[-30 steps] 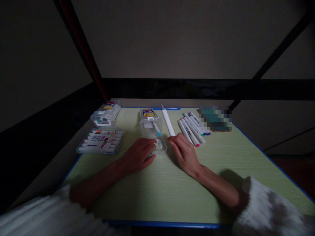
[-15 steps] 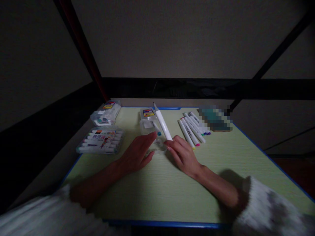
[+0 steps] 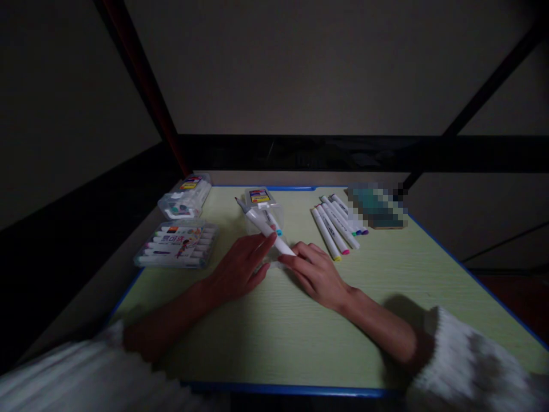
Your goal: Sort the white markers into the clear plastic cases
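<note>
A white marker with its thin dark tip uncapped is pinched at its rear end by my right hand. It slants up and to the left, above an opened clear plastic case. Inside that case lies another marker with a blue end. My left hand is open, its fingers stretched out and the thumb apart. Its fingertips are at the held marker's side; whether they press on it I cannot tell. Both hands partly cover the near part of the case.
Several capped white markers lie side by side on the right of the pale green table. Beyond them is a blurred flat phone-like object. On the left are a filled marker box and another clear case.
The held marker has tilted to the left, its tip swinging down from near upright, and now passes by my left fingertips. My left hand has hardly moved.
</note>
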Action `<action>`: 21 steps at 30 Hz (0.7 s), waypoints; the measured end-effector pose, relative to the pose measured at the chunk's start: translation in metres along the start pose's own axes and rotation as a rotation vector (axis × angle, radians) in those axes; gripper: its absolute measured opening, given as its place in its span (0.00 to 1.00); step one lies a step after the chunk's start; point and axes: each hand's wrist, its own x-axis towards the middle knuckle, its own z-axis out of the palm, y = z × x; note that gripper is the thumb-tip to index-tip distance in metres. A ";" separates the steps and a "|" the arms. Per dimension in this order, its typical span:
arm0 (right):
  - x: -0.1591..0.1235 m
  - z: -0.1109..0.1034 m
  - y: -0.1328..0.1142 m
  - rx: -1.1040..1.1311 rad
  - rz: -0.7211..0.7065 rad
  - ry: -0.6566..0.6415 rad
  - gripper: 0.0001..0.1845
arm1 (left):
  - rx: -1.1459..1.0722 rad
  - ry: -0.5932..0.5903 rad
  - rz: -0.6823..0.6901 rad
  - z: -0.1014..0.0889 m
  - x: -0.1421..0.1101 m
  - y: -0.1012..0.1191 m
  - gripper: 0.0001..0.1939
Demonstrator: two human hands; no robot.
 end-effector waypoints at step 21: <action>-0.002 0.005 0.004 0.078 -0.067 0.025 0.15 | 0.003 0.034 0.035 0.002 -0.001 -0.002 0.36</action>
